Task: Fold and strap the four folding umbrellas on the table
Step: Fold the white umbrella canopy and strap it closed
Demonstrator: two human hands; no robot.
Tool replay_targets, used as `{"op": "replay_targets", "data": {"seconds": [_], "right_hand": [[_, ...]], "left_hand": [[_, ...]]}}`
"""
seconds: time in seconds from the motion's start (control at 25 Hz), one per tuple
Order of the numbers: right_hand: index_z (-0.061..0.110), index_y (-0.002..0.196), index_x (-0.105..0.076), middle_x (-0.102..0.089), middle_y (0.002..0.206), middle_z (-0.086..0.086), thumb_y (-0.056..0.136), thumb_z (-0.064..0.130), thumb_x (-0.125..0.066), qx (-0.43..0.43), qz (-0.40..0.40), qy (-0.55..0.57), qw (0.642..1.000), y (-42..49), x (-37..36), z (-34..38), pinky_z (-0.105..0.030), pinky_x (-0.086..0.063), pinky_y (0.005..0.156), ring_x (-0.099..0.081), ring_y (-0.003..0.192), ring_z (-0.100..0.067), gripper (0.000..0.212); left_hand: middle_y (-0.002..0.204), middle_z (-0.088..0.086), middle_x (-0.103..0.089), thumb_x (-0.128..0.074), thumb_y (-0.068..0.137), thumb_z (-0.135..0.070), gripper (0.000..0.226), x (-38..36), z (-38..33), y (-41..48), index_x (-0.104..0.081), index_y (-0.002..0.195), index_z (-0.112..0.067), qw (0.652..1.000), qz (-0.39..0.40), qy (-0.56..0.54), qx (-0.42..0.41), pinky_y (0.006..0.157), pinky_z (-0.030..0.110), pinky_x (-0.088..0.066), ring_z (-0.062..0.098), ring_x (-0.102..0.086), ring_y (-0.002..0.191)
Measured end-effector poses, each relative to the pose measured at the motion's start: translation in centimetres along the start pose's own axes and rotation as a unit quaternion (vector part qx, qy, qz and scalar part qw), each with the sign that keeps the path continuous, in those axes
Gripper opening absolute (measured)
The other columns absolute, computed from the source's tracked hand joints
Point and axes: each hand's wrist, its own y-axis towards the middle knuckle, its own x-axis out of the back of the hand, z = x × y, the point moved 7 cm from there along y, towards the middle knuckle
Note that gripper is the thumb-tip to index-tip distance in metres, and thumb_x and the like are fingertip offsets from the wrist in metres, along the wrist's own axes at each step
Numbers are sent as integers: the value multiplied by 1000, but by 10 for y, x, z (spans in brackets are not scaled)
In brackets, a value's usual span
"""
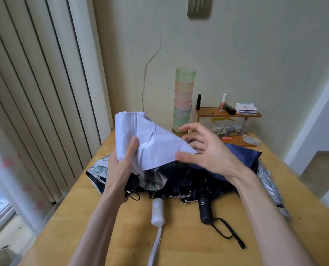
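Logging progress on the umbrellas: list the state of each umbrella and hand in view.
lavender umbrella: held up, canopy loosely gathered, unstrapped.
left hand: grips the lavender umbrella.
right hand: open, at its loose flap.
navy umbrella: on table, canopy loose, unstrapped.
floral umbrella: on table, canopy crumpled.
silver umbrella: on table, loose.

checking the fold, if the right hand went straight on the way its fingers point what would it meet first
Probably the loose flap of the pale umbrella that the left hand grips; the open right hand points left at it. Depth is unclear.
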Motion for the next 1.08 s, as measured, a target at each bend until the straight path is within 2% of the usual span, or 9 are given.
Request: {"op": "replay_targets", "data": {"seconds": [0.2, 0.36, 0.48, 0.6, 0.68, 0.76, 0.88, 1.0, 1.08], "right_hand": [[29, 143, -55, -73, 124, 1, 87, -4, -82, 52, 23, -79, 995, -10, -8, -11, -26, -53, 106, -69, 120, -11, 71], [30, 139, -61, -76, 115, 2, 87, -8, -79, 63, -9, -54, 997, -14, 3, -18, -24, -53, 101, -70, 116, -13, 66], [25, 114, -74, -73, 93, 7, 87, 1, -82, 78, -207, -83, 972, -14, 16, -25, -22, -55, 73, -70, 85, -11, 37], [16, 98, -68, -60, 71, 2, 83, -8, -76, 97, -460, -141, 871, -40, 30, -27, -29, -46, 55, -52, 58, -14, 29], [18, 99, -60, -58, 68, 1, 82, -11, -68, 84, -534, -123, 832, -53, 38, -34, -42, -47, 56, -54, 60, -21, 35], [19, 104, -57, -64, 76, 2, 85, -6, -69, 74, -537, -100, 835, -56, 45, -41, -45, -51, 62, -63, 70, -21, 33], [15, 116, -63, -76, 95, 2, 95, -1, -68, 43, -439, 3, 897, -41, 52, -50, -27, -56, 64, -72, 82, -11, 27], [12, 112, -73, -78, 78, -4, 98, -2, -65, 0, -339, 34, 940, -28, 44, -53, -18, -46, 53, -69, 63, -12, 22], [13, 101, -76, -78, 77, 3, 92, -6, -69, 17, -358, -11, 933, -31, 43, -48, -18, -50, 57, -70, 67, -7, 22]], "left_hand": [[125, -13, -73, -73, 84, -68, 57, -1, 5, 5, -63, 133, -40, 1000, 2, 7, -15, 105, 50, -55, 15, -71, 116], [127, -15, -72, -72, 88, -65, 53, -1, 7, 8, -62, 134, -41, 1000, -3, 7, -12, 106, 47, -54, 14, -70, 117], [125, -15, -73, -72, 88, -65, 51, -5, 8, 7, -63, 133, -41, 1000, 0, 18, -7, 104, 47, -55, 14, -70, 116], [119, -13, -76, -72, 92, -57, 39, -16, 7, 2, -66, 127, -39, 999, 14, 27, -12, 100, 46, -57, 15, -72, 112], [115, -12, -77, -73, 92, -54, 35, -25, 6, -3, -68, 122, -37, 999, 23, 26, -13, 93, 39, -59, 14, -73, 109], [116, -14, -75, -72, 92, -53, 34, -32, 4, -6, -67, 122, -38, 999, 25, 31, -22, 87, 31, -56, 9, -72, 108], [118, -12, -76, -72, 93, -55, 35, -28, 3, -4, -67, 124, -39, 999, 20, 20, -27, 92, 38, -58, 15, -72, 110], [118, -8, -77, -71, 93, -57, 39, -18, 3, 0, -67, 126, -37, 999, 21, 21, -13, 96, 50, -57, 24, -73, 113], [118, -10, -77, -72, 94, -55, 38, -15, 4, 1, -68, 126, -36, 999, 19, 30, -13, 101, 51, -57, 20, -72, 114]]}}
